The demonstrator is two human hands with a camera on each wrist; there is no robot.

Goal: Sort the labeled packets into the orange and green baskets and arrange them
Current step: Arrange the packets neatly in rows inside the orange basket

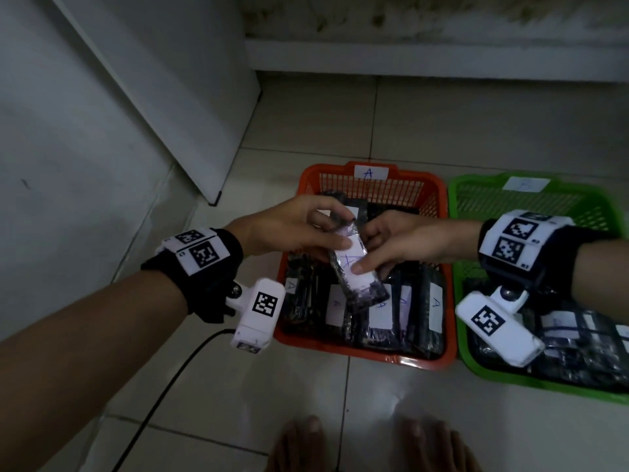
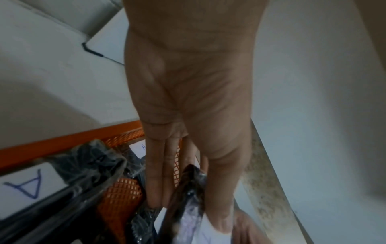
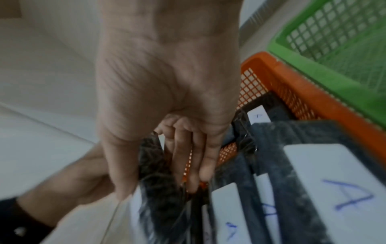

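Observation:
Both hands hold one dark packet with a white label marked A above the orange basket. My left hand pinches its upper end between thumb and fingers; in the left wrist view the packet sits under my thumb. My right hand pinches its right edge, thumb on the label. In the right wrist view the packet lies between thumb and fingers. Several A-labelled packets stand in a row in the orange basket. The green basket to the right holds more dark packets.
The baskets stand side by side on a pale tiled floor. A white cabinet corner juts out to the left of the orange basket. A black cable runs across the floor under my left arm. My bare feet are at the bottom edge.

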